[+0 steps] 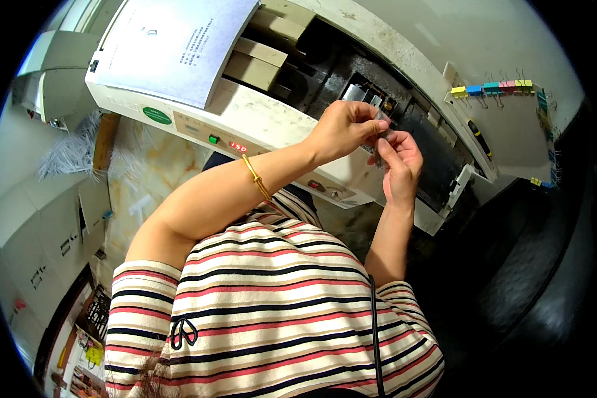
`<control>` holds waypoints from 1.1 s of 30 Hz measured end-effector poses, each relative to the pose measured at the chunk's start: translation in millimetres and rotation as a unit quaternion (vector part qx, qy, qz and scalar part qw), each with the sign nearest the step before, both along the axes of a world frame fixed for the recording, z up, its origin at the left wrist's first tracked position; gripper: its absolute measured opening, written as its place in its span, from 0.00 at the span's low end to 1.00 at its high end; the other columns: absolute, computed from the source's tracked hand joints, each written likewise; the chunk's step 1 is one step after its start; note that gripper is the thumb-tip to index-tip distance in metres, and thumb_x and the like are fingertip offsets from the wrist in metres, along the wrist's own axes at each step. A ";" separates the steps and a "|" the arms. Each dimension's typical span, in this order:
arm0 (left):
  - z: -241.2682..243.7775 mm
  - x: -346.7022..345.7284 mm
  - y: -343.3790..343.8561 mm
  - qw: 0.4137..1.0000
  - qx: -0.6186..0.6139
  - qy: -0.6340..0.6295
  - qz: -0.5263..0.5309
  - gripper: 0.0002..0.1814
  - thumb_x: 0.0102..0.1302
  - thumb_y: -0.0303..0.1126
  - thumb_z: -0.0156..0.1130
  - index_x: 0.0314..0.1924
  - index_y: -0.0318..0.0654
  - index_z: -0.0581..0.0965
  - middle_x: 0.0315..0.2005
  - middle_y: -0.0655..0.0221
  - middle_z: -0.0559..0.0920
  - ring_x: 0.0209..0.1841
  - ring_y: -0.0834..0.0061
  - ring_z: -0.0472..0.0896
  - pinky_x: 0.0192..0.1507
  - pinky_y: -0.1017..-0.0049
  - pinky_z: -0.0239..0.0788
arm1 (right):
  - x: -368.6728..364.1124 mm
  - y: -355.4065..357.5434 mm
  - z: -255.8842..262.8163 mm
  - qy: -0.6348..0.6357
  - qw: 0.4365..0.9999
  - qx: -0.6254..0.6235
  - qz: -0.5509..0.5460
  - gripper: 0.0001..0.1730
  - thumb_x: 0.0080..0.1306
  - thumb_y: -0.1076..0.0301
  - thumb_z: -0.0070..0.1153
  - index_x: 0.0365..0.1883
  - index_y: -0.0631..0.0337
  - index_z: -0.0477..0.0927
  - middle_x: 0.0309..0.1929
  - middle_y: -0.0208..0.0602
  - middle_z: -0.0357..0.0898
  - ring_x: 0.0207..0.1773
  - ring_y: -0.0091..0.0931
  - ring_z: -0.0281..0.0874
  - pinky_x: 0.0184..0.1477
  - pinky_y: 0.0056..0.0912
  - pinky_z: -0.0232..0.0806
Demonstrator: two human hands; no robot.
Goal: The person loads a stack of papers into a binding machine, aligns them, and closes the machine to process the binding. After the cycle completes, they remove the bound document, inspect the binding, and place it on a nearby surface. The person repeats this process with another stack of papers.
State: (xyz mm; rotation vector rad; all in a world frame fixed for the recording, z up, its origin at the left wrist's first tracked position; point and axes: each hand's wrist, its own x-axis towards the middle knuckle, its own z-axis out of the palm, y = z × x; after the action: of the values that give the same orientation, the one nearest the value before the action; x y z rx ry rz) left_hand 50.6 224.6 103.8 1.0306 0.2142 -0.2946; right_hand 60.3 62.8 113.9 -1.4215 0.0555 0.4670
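In front of my chest, my left hand and my right hand meet over the open bed of a tabletop binding machine. Thumbs and fingertips of both pinch a small, clear, crinkled piece, which looks like plastic film or a little packet. My fingers cover much of it, so what it is or holds cannot be told. Just beyond the left fingers, a shiny metal block sits in the machine's dark, stained channel. A brass-coloured round part shows beside that block.
A printed paper stack rests on the machine's left end. Its front bears a green rocker switch and a lit red display. To the right are a board edged with colourful binder clips and a utility knife. Shredded paper lies left.
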 end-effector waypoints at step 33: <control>-10.9 -45.3 81.4 0.940 0.300 -0.160 -0.006 0.13 0.74 0.20 0.42 0.50 0.37 0.73 0.30 0.68 0.76 0.31 0.80 0.72 0.37 0.80 0.67 | -88.8 -224.6 -15.3 0.151 0.880 -0.202 -0.402 0.11 0.68 0.68 0.52 0.47 0.60 0.73 0.34 0.32 0.74 0.31 0.23 0.71 0.32 0.31 0.65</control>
State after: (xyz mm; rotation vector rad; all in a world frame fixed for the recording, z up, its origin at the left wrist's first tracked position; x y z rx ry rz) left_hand 5.4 306.0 92.9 1.6669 -0.0039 -0.0635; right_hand -28.6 -161.8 98.6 -1.5671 1.0119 -0.0346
